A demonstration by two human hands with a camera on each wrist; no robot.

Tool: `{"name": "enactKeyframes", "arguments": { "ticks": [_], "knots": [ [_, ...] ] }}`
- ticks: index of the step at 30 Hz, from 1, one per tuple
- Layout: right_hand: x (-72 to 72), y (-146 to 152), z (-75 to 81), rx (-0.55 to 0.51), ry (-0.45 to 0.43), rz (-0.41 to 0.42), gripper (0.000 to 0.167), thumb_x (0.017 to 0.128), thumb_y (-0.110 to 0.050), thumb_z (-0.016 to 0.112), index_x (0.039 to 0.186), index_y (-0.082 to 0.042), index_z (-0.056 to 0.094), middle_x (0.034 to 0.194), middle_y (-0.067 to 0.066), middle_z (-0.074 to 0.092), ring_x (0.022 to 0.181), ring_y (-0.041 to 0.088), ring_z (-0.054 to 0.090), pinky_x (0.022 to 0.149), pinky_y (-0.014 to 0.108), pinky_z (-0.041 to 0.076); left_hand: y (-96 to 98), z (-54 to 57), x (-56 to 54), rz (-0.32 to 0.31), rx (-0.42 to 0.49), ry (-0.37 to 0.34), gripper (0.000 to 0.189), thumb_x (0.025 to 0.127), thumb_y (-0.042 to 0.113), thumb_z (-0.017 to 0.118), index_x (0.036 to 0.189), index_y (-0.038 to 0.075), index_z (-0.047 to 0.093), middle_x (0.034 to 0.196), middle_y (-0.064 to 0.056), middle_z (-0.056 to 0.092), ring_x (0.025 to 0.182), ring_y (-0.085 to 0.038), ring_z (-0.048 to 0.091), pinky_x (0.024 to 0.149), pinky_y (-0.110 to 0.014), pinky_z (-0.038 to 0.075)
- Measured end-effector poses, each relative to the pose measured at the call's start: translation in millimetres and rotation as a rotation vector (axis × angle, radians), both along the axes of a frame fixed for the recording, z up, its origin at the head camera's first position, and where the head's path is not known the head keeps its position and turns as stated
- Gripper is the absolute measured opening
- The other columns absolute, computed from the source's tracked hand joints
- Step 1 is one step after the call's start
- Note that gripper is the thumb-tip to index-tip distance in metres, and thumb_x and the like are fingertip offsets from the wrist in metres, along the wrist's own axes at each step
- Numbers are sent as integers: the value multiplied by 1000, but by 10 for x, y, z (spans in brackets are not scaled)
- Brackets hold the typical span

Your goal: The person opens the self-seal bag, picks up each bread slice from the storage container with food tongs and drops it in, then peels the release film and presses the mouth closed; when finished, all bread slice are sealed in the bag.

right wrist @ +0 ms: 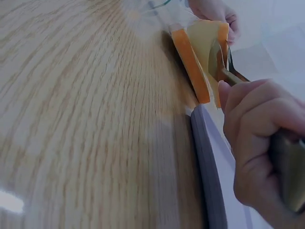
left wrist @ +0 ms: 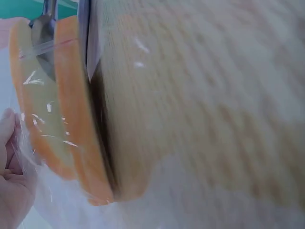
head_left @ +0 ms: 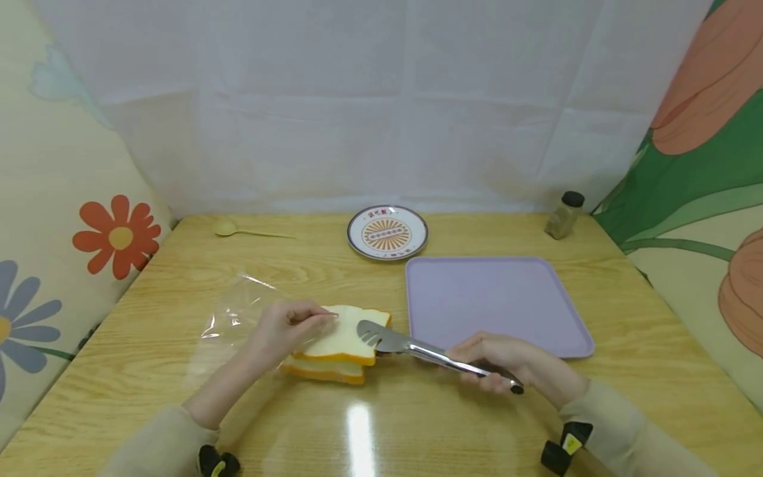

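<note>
My right hand grips metal tongs, whose slotted tips clasp the upper bread slice from its right side. Beneath it a second bread slice lies on the table, and the right wrist view shows a gap between the two. A clear plastic bag spreads out to the left; in the left wrist view its film covers the slices. My left hand pinches the edge of this bag above the upper slice's left side. Part of the lower tong tip is hidden by the bread.
A lilac tray lies right of the bread. Behind stands a round patterned plate. A yellow spoon is at the back left, and a black-capped spice jar at the back right. White cloth hangs behind the wooden table.
</note>
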State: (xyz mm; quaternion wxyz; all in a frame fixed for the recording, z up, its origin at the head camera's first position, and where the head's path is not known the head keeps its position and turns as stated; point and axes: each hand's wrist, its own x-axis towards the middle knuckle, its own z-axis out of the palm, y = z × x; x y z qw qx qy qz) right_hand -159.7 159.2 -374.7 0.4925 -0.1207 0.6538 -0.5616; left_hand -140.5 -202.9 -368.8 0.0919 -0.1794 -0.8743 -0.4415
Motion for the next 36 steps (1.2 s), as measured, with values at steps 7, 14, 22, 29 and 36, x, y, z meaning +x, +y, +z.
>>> {"name": "enactKeyframes", "arguments": {
  "ticks": [7, 14, 22, 29, 36],
  "knots": [
    [13, -12, 41, 58, 130, -14, 40, 93, -24, 56, 117, 8, 59, 56, -5, 52, 37, 1, 36, 32, 13, 30, 35, 40, -7, 35, 4, 52, 7, 84, 11, 70, 85, 8, 75, 77, -6, 74, 60, -1, 55, 53, -15, 48],
    [1, -5, 68, 59, 204, -1, 37, 94, -23, 56, 110, 10, 61, 55, -4, 52, 35, 1, 36, 31, 14, 29, 5, 107, -18, -60, -148, 70, 11, 83, 11, 71, 91, 6, 75, 89, -6, 74, 86, -18, 71, 76, -29, 59],
    [20, -10, 54, 53, 185, 0, 38, 94, -24, 56, 110, 11, 61, 55, -5, 51, 35, 1, 35, 31, 14, 29, -50, 145, -42, -226, -255, -13, 31, 80, 20, 73, 108, 7, 71, 106, -4, 72, 103, -25, 67, 92, -43, 53],
    [38, -26, 42, 45, 188, -7, 40, 93, -25, 57, 109, 12, 60, 55, -5, 52, 36, 1, 35, 32, 14, 29, -56, 142, -60, -235, -293, 77, 5, 82, 11, 71, 87, 11, 73, 93, -3, 74, 91, -22, 70, 84, -40, 57],
    [47, -24, 6, 36, 92, -49, 40, 92, -24, 56, 119, 7, 58, 58, -5, 51, 37, 0, 35, 33, 12, 30, -41, 142, -52, -220, -212, 81, 7, 82, 4, 69, 88, 6, 73, 90, -8, 74, 89, -16, 71, 79, -29, 59]
  ]
}}
